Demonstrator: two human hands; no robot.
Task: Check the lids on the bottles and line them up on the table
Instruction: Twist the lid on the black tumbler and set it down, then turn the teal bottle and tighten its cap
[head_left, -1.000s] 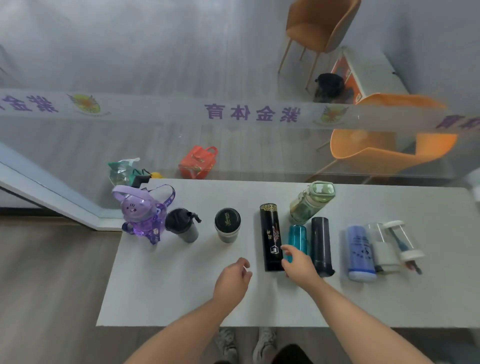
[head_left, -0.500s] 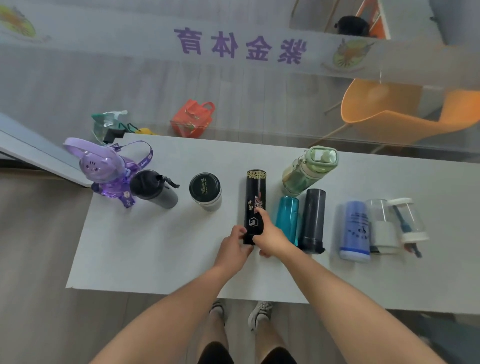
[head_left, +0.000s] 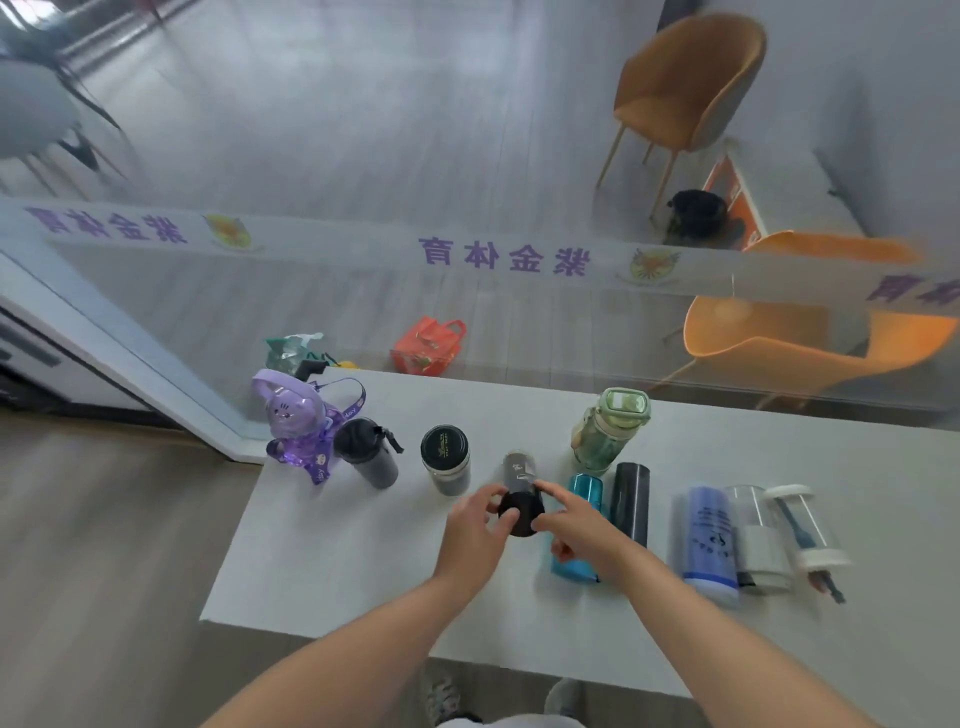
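Note:
A slim black flask (head_left: 519, 472) is lifted at its near end above the white table (head_left: 322, 561), its dark cap facing me. My left hand (head_left: 475, 527) grips the cap from the left. From the right, my right hand (head_left: 576, 525) pinches it between thumb and index finger. A purple bunny bottle (head_left: 296, 431), a black tumbler (head_left: 366, 457) and a black-lidded jar (head_left: 445, 460) stand in a row to the left. A green bottle (head_left: 608, 431) stands behind. To the right lie a teal bottle (head_left: 571, 566), a dark flask (head_left: 631, 499), a blue bottle (head_left: 709, 540) and two clear bottles (head_left: 756, 535) (head_left: 802, 525).
A glass wall with a purple-lettered strip (head_left: 504, 257) runs along the table's far edge. Beyond it are orange chairs (head_left: 800, 343) and a red bag (head_left: 428, 345) on the floor. The table's near edge and left corner (head_left: 208, 616) are close to my body.
The black flask lay flat between the jar and the teal bottle. Both hands closed on its near end and raised it, so its cap now faces me.

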